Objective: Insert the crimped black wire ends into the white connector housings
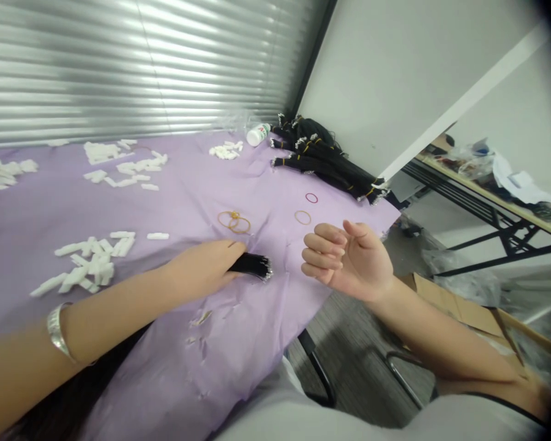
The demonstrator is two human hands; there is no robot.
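Note:
My left hand (209,266) lies on the purple cloth (174,202) and is closed round a bundle of thin black cables (253,266) whose metal tips stick out to the right. My right hand (349,260) hovers just right of those tips, palm up, fingers curled loosely inward with nothing visible in them. Two yellow rubber bands (234,221) lie just beyond my left hand. A further yellow band (302,217) and a red band (311,198) lie beyond my right hand.
Piles of small white pieces (89,260) dot the cloth's left and back. Tied black cable bundles (326,162) and a white bottle (258,134) sit at the far corner. Window blinds run behind. Another table (487,196) and a cardboard box (459,306) stand to the right.

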